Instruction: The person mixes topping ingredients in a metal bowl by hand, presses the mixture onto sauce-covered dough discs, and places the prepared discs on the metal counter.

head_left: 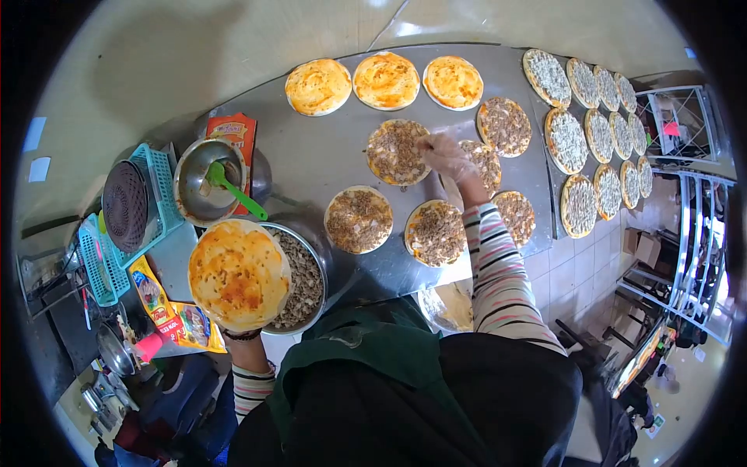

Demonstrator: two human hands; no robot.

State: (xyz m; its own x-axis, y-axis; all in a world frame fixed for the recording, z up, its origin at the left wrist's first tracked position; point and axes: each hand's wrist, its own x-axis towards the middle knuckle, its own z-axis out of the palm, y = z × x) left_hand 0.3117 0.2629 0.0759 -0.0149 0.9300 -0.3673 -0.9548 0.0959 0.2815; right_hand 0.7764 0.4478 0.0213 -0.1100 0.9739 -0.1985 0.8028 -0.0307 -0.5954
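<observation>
My left hand [243, 339] is beneath a pizza base [237, 274] spread with orange-red sauce, holding it up over the edge of a metal bowl [323, 272]. The base hides its fingers. Crumbled ground meat [299, 282] fills that bowl. In a clear plastic glove, my right hand [451, 158] hovers at the right edge of a meat-topped pizza [395, 152]. Its fingers are bunched together, and whatever is in them is too small to make out. More meat-topped pizzas [358, 220] lie around it, one partly hidden behind the hand.
Three sauced bases [387, 81] line the table's far edge. White-topped pizzas [566, 140] stand in rows at the right. Left are a metal bowl [194, 183] with a green spatula [237, 191], turquoise baskets [159, 198] and yellow packets [175, 315]. Metal racks [689, 233] stand far right.
</observation>
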